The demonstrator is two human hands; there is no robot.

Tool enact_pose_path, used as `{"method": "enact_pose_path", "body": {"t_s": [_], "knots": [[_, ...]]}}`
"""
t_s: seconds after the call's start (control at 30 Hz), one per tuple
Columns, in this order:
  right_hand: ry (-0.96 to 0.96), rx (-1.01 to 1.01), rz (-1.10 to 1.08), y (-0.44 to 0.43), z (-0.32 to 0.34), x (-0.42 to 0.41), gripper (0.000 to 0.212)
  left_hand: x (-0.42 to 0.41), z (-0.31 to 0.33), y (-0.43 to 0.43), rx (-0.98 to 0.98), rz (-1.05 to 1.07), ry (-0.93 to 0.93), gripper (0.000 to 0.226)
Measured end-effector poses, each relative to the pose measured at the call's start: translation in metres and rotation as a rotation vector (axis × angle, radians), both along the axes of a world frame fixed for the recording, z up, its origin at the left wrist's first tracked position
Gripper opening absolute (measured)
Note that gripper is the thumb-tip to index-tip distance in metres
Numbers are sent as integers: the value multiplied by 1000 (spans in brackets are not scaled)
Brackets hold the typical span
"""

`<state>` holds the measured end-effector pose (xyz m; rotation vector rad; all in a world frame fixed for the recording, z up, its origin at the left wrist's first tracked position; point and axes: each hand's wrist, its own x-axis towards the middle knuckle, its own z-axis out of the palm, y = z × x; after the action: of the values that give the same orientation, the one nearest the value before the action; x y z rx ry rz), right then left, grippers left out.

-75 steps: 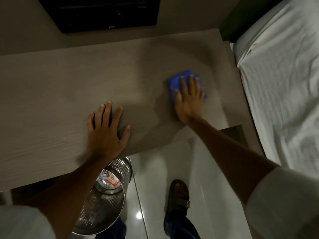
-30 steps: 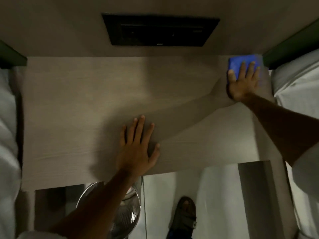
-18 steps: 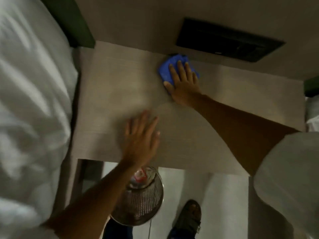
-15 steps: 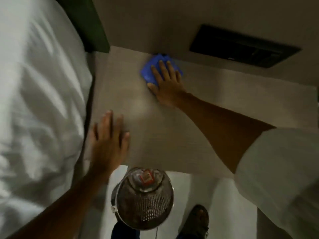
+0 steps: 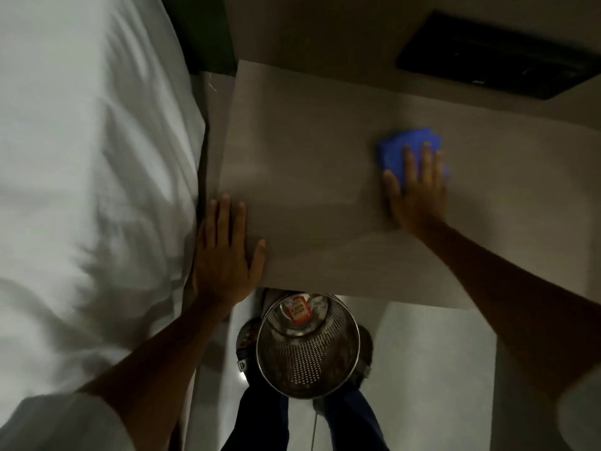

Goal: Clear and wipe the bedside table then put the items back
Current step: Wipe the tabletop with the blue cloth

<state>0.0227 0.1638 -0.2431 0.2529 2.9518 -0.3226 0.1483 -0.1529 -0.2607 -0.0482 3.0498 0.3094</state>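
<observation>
The bedside table (image 5: 309,177) has a pale wood-grain top with nothing standing on it. My right hand (image 5: 418,190) lies flat on a folded blue cloth (image 5: 395,151), pressing it onto the table's right half; my fingers cover much of the cloth. My left hand (image 5: 224,255) rests palm down with fingers apart on the table's front left corner, holding nothing. The items that belong on the table are out of view.
A bed with white sheets (image 5: 91,190) fills the left side, right beside the table. A perforated metal waste bin (image 5: 309,349) with a wrapper in it stands under the table's front edge, near my feet. A black wall panel (image 5: 497,60) sits above the table.
My right hand has slid the blue cloth from the table's back left area toward the right and nearer the front. My left hand moved to the front left corner. The view has shifted.
</observation>
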Motion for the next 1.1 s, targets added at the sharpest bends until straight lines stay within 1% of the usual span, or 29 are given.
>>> {"method": "enact_pose_path", "body": {"t_s": [0.07, 0.1, 0.13, 0.17, 0.2, 0.27, 0.3, 0.37, 0.47, 0.57, 0.63, 0.7, 0.77, 0.83, 0.9, 1.0, 1.03, 1.07, 1.1], "knots": [[-19, -3, -212, 24, -1, 0, 63, -4, 0, 5, 7, -5, 8, 72], [-14, 2, -293, 22, -1, -8, 63, -10, 1, 5, 13, -8, 22, 72], [-7, 17, -318, 9, 0, -17, 62, -18, 3, 5, 15, -17, 24, 71], [-10, 25, -277, -10, 0, -24, 61, -25, 4, 6, 18, -25, 19, 71], [-22, 12, -179, -34, 0, -27, 61, -29, 6, 7, 15, -33, 2, 72], [-45, -51, 74, -86, -3, -30, 61, -29, 7, 6, 43, -9, -46, 72], [-49, -81, 180, -112, -3, -31, 61, -23, 7, 6, 76, 37, -58, 71], [-71, -126, 344, -158, -2, -21, 60, 11, 12, 4, 102, 125, -77, 72], [-96, -91, 569, -207, 1, 15, 58, 61, 21, -5, 105, 92, -118, 71], [-65, -106, 706, -207, 1, 75, 58, 84, 29, -18, 131, 64, -116, 65], [-28, -148, 751, -187, 1, 105, 58, 88, 36, -20, 130, 56, -139, 68], [-20, -144, 769, -154, -1, 123, 58, 84, 44, -11, 158, 1, -164, 73], [-60, -174, 671, -111, 1, 132, 59, 74, 48, 4, 146, -78, -207, 75], [-98, -152, 492, -63, 4, 133, 61, 66, 45, 17, 103, -84, -295, 79], [-136, -76, 298, -9, 10, 129, 66, 65, 43, 27, 59, -39, -340, 83], [-143, -66, -65, 57, 26, 131, 81, 66, 39, 30, 46, -21, -349, 88], [-119, -45, -130, 69, 32, 137, 89, 67, 38, 30, 58, -25, -345, 89], [-129, -17, -139, 73, 38, 143, 96, 67, 36, 30, 70, -30, -342, 91], [-156, 5, -98, 70, 40, 146, 104, 66, 37, 29, 70, -29, -356, 92]]}}
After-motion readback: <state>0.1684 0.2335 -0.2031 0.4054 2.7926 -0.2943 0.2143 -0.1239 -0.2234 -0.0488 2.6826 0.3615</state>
